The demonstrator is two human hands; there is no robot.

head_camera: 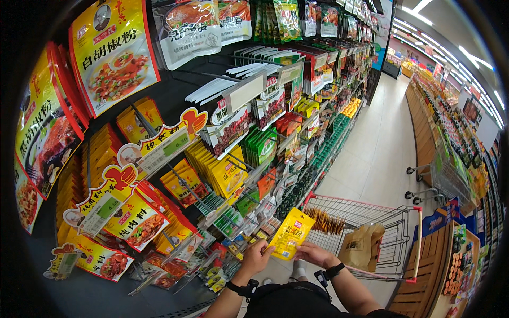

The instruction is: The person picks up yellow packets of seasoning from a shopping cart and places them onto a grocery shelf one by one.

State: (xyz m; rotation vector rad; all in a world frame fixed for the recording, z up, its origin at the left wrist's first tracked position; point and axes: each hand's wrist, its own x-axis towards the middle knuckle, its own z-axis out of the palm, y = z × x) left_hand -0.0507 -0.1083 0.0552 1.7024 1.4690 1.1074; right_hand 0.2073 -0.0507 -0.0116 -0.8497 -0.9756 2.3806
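My left hand (256, 256) and my right hand (314, 254) hold a yellow seasoning packet (291, 233) between them, each pinching a lower corner. The packet is tilted, its printed face towards me. Just beyond it stands a wire shopping cart (391, 214) with red trim. A row of orange-brown packets (327, 221) lies in the cart near the shelf side, and a brown paper bag (361, 246) lies nearer its handle. To the left, similar yellow packets (232, 173) hang from a rack hook. Both of my wrists wear black straps with small devices.
Hanging seasoning packets (137, 220) and price-tag holders (163, 153) project from the shelf on my left. Rows of jars (328, 147) line its lower shelf farther along. Across the tiled aisle (366, 159) stand another cart (449, 175) and a slatted wooden display (421, 270).
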